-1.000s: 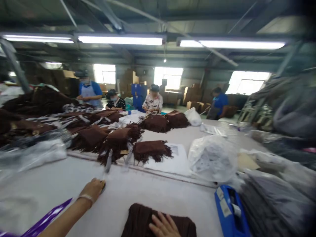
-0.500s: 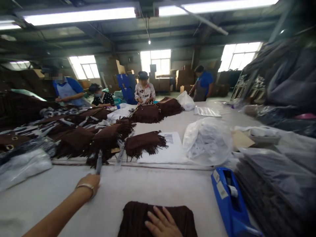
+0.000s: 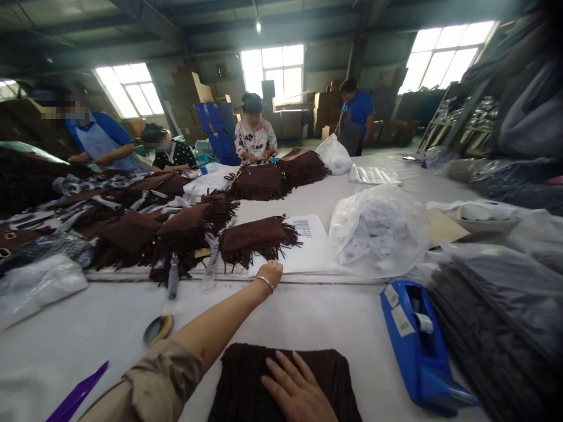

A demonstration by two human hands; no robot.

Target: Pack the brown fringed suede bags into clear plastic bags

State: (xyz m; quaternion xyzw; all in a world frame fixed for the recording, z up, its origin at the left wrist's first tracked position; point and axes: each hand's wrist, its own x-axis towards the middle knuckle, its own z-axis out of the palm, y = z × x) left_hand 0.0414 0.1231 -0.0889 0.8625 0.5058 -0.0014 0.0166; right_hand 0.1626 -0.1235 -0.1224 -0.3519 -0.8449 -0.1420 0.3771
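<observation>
My right hand [image 3: 298, 391] lies flat with fingers spread on a folded dark brown fabric piece [image 3: 246, 381] at the table's near edge. My left arm stretches forward across the table. My left hand [image 3: 270, 273] rests at the edge of a white printed sheet [image 3: 310, 249], just below the fringe of a brown fringed piece [image 3: 255, 237]. Its fingers are hidden behind the back of the hand. A bracelet sits on that wrist.
A small oval object [image 3: 157, 329] and a purple strip [image 3: 77, 395] lie at the left. A blue tape dispenser [image 3: 413, 346] stands at the right, beside stacked grey bagged goods [image 3: 497, 334]. A plastic bag [image 3: 378, 231] sits behind. Several co-workers [image 3: 255, 138] stand at the far side.
My left hand has left the oval object on the table and moved right and forward to the fringed piece. My right hand has stayed on the folded fabric. The view has tilted down.
</observation>
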